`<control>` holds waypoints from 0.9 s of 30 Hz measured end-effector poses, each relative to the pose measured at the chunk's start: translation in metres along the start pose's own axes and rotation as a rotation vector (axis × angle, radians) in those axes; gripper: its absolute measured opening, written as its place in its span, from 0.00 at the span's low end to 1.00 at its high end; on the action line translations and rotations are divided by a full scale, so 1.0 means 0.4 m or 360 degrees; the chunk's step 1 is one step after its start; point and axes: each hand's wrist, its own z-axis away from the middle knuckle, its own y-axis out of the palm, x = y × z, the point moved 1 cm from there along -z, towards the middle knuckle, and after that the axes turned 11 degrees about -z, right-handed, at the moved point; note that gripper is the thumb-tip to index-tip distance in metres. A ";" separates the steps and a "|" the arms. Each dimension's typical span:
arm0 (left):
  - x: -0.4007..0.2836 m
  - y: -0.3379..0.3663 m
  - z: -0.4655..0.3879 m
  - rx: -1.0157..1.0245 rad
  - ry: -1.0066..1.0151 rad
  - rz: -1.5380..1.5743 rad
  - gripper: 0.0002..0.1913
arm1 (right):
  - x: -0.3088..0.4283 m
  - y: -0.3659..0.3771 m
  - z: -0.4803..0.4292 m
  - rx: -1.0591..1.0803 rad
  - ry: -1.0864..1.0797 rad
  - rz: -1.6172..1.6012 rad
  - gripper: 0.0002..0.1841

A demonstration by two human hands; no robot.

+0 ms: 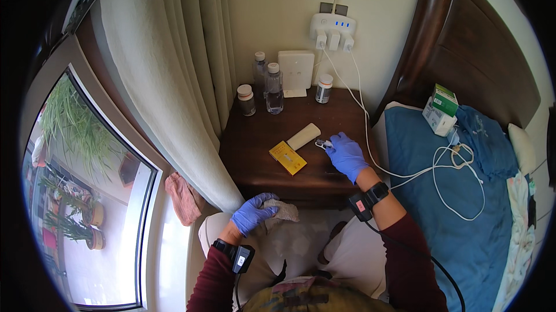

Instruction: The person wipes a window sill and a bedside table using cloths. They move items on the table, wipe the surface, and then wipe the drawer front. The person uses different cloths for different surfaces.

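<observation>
My left hand (255,214), in a blue glove, grips a crumpled light-grey cloth (284,210) just in front of the nightstand. Also gloved, my right hand (345,155) is over the dark wooden nightstand (256,138), its fingers closed on a small white and shiny object (322,143). What that object is cannot be made out, since the fingers hide part of it. To its left lies a cream-coloured rounded bar (305,136), perhaps a power bank. A flat yellow box (288,158) bearing writing touches or nearly touches the bar's lower end.
Two clear bottles (274,90), two capped pill-type bottles (324,89) and a white router-like box (296,70) stand at the back. White cables (362,103) run from the wall power strip (333,26) onto the bed (417,151). A curtain (173,73) hangs left; a pink cloth (184,199) lies on the sill.
</observation>
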 end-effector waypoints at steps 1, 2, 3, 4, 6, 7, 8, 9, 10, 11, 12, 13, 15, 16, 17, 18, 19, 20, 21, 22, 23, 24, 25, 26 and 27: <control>-0.001 0.002 -0.001 -0.0012 -0.0055 -0.0038 0.20 | 0.002 -0.003 0.005 -0.0033 -0.0025 -0.0042 0.10; -0.005 0.005 -0.001 0.0015 -0.0013 -0.0028 0.20 | 0.005 -0.007 0.011 -0.0078 -0.0051 -0.0084 0.10; -0.009 0.008 -0.001 0.0017 -0.0021 -0.0046 0.21 | 0.009 -0.008 0.016 0.0006 0.0046 -0.0147 0.09; -0.011 0.011 -0.001 -0.0001 -0.0057 -0.0089 0.21 | 0.016 -0.009 0.022 0.0074 0.0141 -0.0210 0.09; -0.016 0.016 -0.001 0.0001 0.0023 -0.0241 0.22 | 0.045 -0.018 0.029 0.0088 0.0183 -0.0377 0.09; -0.015 0.020 0.000 -0.0012 0.0033 -0.0346 0.22 | 0.070 -0.024 0.035 0.0050 0.0127 -0.0491 0.09; -0.012 0.023 0.001 -0.0010 -0.0022 -0.0401 0.24 | 0.103 -0.024 0.036 0.0059 0.0167 -0.0580 0.09; -0.008 0.028 0.001 -0.0043 0.0003 -0.0575 0.24 | 0.142 -0.029 0.041 0.0108 0.0053 -0.0694 0.09; 0.000 0.034 -0.002 0.0005 -0.0069 -0.0581 0.25 | 0.192 -0.030 0.047 0.0198 -0.0107 -0.0904 0.10; 0.011 0.045 -0.004 0.0077 -0.0205 -0.0547 0.25 | 0.242 -0.033 0.057 0.0300 -0.0164 -0.1083 0.11; 0.021 0.057 -0.010 0.0084 -0.0199 -0.0656 0.25 | 0.299 -0.030 0.069 0.0461 -0.0178 -0.1362 0.13; 0.029 0.074 -0.021 0.0029 0.0006 -0.0830 0.25 | 0.356 -0.023 0.087 0.0614 -0.0163 -0.1631 0.15; 0.043 0.111 -0.049 -0.0039 0.0511 -0.1384 0.26 | 0.466 -0.006 0.113 0.1039 -0.0228 -0.1716 0.18; 0.055 0.127 -0.053 -0.0025 0.0492 -0.1409 0.26 | 0.512 -0.002 0.124 0.1122 -0.0552 -0.1569 0.18; 0.069 0.141 -0.053 0.0052 0.0349 -0.1425 0.25 | 0.572 0.035 0.135 0.1220 -0.0557 -0.1654 0.16; 0.077 0.153 -0.057 0.0100 0.0270 -0.1439 0.25 | 0.608 0.058 0.142 0.1309 -0.0562 -0.1598 0.15; 0.082 0.164 -0.053 0.0142 0.0252 -0.1453 0.24 | 0.644 0.083 0.149 0.1325 -0.0672 -0.1617 0.13; 0.084 0.169 -0.051 0.0161 0.0241 -0.1469 0.24 | 0.678 0.124 0.147 0.1444 -0.0465 -0.1665 0.12; 0.083 0.173 -0.047 0.0181 0.0240 -0.1477 0.23 | 0.709 0.167 0.138 0.1487 -0.0360 -0.1782 0.11; 0.080 0.176 -0.044 0.0203 0.0239 -0.1482 0.23 | 0.729 0.207 0.128 0.1526 -0.0250 -0.1896 0.10; 0.076 0.177 -0.041 0.0211 0.0246 -0.1490 0.22 | 0.742 0.247 0.111 0.1563 -0.0151 -0.1927 0.09; 0.071 0.177 -0.038 0.0229 0.0251 -0.1491 0.22 | 0.753 0.286 0.092 0.1600 -0.0053 -0.1958 0.08; 0.068 0.177 -0.035 0.0242 0.0256 -0.1490 0.21 | 0.756 0.323 0.082 0.1641 0.0142 -0.1917 0.07; 0.066 0.177 -0.033 0.0254 0.0252 -0.1491 0.21 | 0.757 0.353 0.081 0.1654 0.0222 -0.2010 0.06; 0.066 0.177 -0.032 0.0266 0.0254 -0.1485 0.20 | 0.760 0.382 0.080 0.1684 0.0142 -0.1991 0.06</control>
